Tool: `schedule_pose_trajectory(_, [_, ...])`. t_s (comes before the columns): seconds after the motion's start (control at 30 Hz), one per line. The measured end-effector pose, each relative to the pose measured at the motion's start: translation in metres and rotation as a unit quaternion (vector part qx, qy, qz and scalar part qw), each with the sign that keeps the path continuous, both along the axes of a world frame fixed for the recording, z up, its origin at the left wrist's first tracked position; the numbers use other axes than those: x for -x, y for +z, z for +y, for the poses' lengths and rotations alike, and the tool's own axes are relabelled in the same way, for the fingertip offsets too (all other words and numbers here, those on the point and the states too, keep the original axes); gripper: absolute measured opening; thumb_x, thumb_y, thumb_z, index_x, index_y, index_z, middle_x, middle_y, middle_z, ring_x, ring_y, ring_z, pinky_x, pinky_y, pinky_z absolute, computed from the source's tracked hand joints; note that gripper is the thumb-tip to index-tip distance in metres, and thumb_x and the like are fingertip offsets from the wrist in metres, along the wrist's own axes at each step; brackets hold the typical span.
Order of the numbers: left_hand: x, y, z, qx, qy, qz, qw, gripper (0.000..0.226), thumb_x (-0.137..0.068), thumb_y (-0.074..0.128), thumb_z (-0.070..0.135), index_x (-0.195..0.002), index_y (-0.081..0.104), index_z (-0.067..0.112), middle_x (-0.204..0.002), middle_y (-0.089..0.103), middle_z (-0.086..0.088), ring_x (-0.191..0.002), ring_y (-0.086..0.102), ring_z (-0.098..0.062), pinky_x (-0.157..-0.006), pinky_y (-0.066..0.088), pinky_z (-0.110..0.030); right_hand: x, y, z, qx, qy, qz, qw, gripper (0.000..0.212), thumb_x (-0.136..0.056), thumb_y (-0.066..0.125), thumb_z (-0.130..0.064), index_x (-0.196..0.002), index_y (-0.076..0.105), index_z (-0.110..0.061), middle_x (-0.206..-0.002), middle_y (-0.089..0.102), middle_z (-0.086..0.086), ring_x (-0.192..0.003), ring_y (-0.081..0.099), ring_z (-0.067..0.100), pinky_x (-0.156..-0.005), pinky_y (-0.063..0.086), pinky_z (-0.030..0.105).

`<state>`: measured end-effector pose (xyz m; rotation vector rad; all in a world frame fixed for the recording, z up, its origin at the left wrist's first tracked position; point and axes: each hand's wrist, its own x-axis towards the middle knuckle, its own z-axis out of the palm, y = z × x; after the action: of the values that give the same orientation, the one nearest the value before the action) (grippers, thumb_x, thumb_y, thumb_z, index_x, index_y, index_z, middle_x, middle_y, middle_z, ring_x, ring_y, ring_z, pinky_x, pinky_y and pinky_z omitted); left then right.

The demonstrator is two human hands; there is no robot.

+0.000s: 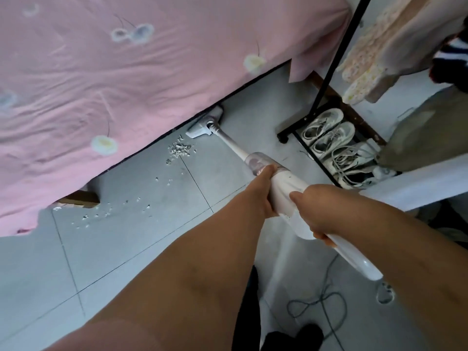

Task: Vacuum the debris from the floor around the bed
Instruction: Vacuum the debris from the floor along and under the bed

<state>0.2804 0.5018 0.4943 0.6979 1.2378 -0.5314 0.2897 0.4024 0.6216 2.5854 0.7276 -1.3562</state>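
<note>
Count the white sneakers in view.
4 white lace-up sneakers in a row on the black metal rack's base: farthest, next, third, nearest. Others may hide behind hanging clothes.

Sneakers (329,133) beneath black clothes rack (336,57)

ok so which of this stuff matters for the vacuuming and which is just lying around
For the job: vacuum, held by left hand and right hand; crumb pile; scattered crumbs; floor; bed.
Just lying about: sneakers; clothes rack; hanging clothes; black cable.
</note>
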Motion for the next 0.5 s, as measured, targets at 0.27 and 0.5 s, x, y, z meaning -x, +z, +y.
schedule_pose_trajectory(0.27, [0.034,0.031,-0.087,0.041,0.025,-0.018,0.999,0.065,-0.085,0.068,0.055,-0.131,0.059,0.011,-0.123,0.069,-0.013,-0.109,0.066,-0.031,-0.090,0.054,-0.047,0.028,0.031,-0.078,0.069,0.166,-0.025,0.983,0.030,-0.094,0.050,-0.015,-0.123,0.053,-0.014,-0.063,0.035,-0.006,-0.054,0.038,0.008,-0.056,0.038,0.022])
schedule_pose_trajectory(0.5, [0.057,0.050,-0.133,0.059,0.075,-0.037,0.995,0.066,-0.083,0.067,0.059,-0.130,0.061,0.013,-0.120,0.070,-0.013,-0.108,0.066,-0.030,-0.088,0.055,-0.046,0.039,0.055,-0.103,0.186,0.277,0.006,0.943,0.081,-0.085,0.062,-0.011,-0.148,0.012,-0.022,-0.090,0.046,0.005,-0.094,0.054,0.024,-0.075,0.045,0.033])
